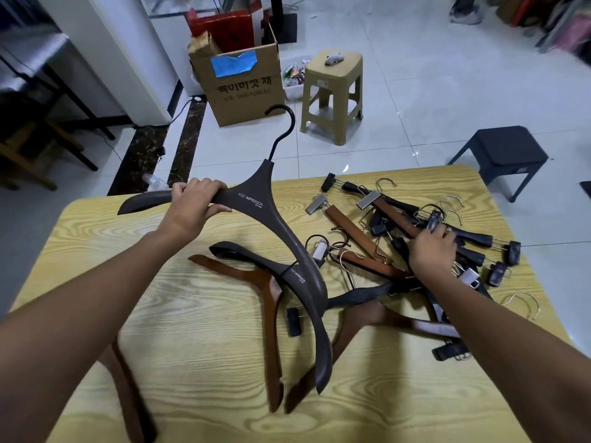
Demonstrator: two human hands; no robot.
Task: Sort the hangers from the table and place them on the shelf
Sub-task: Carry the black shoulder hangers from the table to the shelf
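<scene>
My left hand is shut on the left arm of a large dark grey hanger with a black hook, lifted above the yellow wooden table. My right hand rests on a tangled pile of clip hangers, its fingers closed around one dark clip hanger. A second dark grey hanger and a brown wooden hanger lie in the middle of the table. Another brown hanger lies under my right forearm. No shelf is in view.
A brown hanger sticks out under my left forearm at the table's near left. Beyond the table stand a cardboard box, a beige plastic stool and a dark blue stool on the tiled floor.
</scene>
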